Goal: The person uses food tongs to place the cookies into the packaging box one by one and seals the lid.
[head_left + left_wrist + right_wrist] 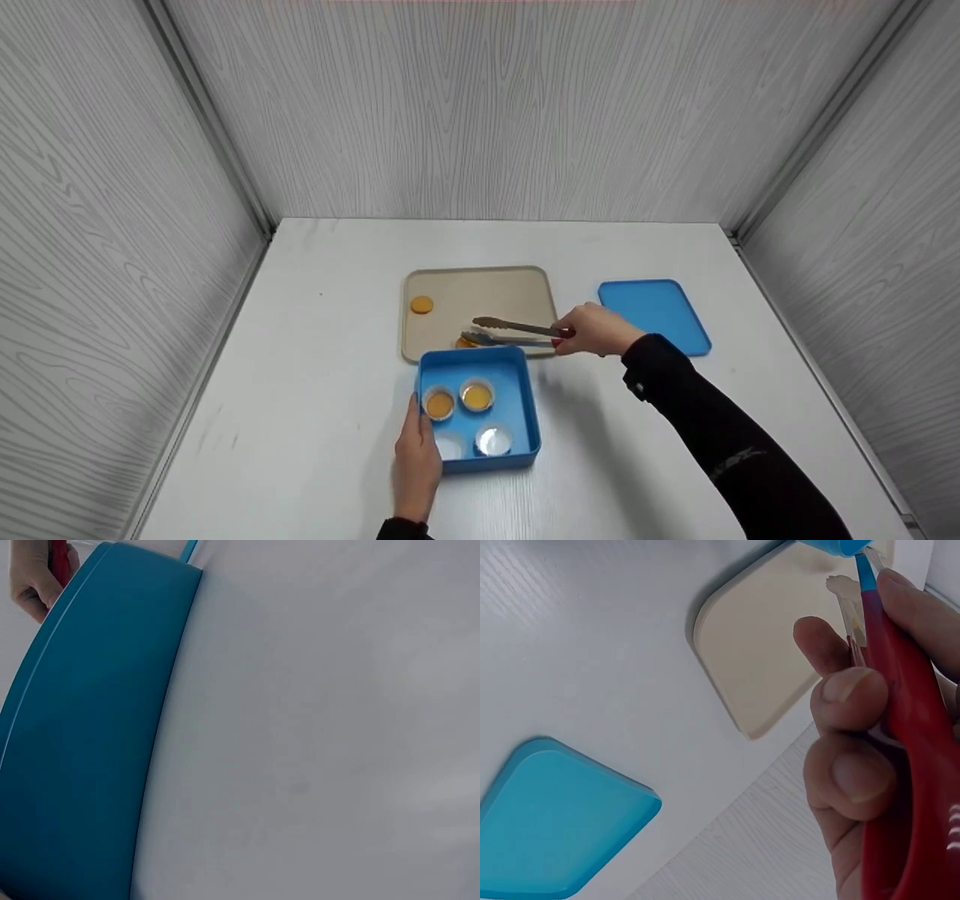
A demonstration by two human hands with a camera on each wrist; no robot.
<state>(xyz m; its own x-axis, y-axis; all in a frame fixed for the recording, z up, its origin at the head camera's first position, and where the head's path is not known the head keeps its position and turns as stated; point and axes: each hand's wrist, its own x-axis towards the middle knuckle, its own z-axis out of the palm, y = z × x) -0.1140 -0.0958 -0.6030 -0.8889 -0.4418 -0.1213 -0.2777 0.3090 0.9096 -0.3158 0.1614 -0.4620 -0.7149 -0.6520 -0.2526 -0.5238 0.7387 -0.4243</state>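
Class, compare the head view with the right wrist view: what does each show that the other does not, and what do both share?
Only the head view: the left hand at the side of the blue box, and white cups inside, two holding orange discs.

Only the right wrist view: a long stretch of red handle, close up.

Both: the right hand gripping tongs, the beige tray and a flat blue piece.

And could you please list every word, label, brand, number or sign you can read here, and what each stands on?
No text can be read in any view.
Right sleeve: a pale grey mark, too small and blurred to read.
Red tongs handle: pale streaks, lettering or glare, I cannot tell.
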